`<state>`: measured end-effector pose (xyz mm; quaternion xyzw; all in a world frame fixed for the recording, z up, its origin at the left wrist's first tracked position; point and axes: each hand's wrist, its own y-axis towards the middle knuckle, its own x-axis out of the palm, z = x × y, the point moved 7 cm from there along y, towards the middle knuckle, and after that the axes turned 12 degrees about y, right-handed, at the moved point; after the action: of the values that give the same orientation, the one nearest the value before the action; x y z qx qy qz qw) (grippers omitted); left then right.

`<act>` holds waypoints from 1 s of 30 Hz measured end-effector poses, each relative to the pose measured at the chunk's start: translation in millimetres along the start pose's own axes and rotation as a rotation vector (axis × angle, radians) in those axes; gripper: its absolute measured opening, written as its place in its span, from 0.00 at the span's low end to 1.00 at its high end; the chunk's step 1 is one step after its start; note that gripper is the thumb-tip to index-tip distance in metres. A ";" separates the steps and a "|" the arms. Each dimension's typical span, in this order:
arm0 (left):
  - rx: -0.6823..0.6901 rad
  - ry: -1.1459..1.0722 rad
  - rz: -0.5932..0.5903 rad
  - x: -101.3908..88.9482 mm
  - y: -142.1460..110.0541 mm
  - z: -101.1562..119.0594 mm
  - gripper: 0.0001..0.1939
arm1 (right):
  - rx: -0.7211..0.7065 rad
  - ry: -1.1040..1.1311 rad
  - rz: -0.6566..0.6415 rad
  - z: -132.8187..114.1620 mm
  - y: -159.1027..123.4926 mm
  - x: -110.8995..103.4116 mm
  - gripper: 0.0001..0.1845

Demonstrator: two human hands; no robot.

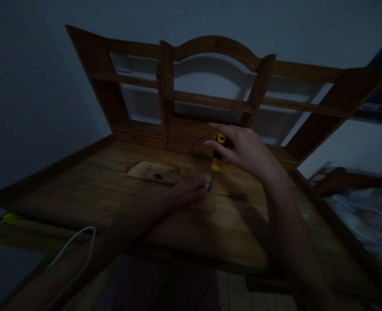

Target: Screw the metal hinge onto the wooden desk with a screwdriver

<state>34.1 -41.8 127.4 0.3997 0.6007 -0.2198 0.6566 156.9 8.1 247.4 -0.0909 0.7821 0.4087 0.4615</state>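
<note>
My right hand [243,147] grips the black and yellow handle of a screwdriver [216,164], thumb and fingers around it near the top. The shaft points down, and its tip meets a small shiny metal piece [208,187]. Low on the desk lies my left hand [187,190], fingers closed together, their tips right beside that metal piece. What they pinch, if anything, is hidden. Under and in front of the metal piece is a thin, flat, light-brown square [205,203].
The wooden desk [113,194] has a raised shelf unit [207,101] along its back against the wall. A pale, rough-edged patch [155,171] marks the desktop. A white cable [92,246] passes by my left forearm. Clear plastic wrapping [366,220] lies beyond the right edge.
</note>
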 end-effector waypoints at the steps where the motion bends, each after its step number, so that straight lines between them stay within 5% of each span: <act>1: -0.004 0.013 -0.005 1.5 0.7 -0.9 0.20 | 0.009 -0.002 -0.003 0.5 -0.1 -0.9 0.28; 21: -0.037 0.029 0.003 -8.1 -4.0 2.9 0.18 | 0.011 -0.042 -0.036 -0.9 0.2 3.6 0.24; 30: -0.053 0.006 -0.037 6.6 4.4 -5.0 0.17 | 0.013 -0.116 -0.013 -2.5 1.4 7.9 0.20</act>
<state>35.6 -34.0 122.4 0.3714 0.6155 -0.2147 0.6611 150.2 9.0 242.5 -0.0690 0.7560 0.4054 0.5092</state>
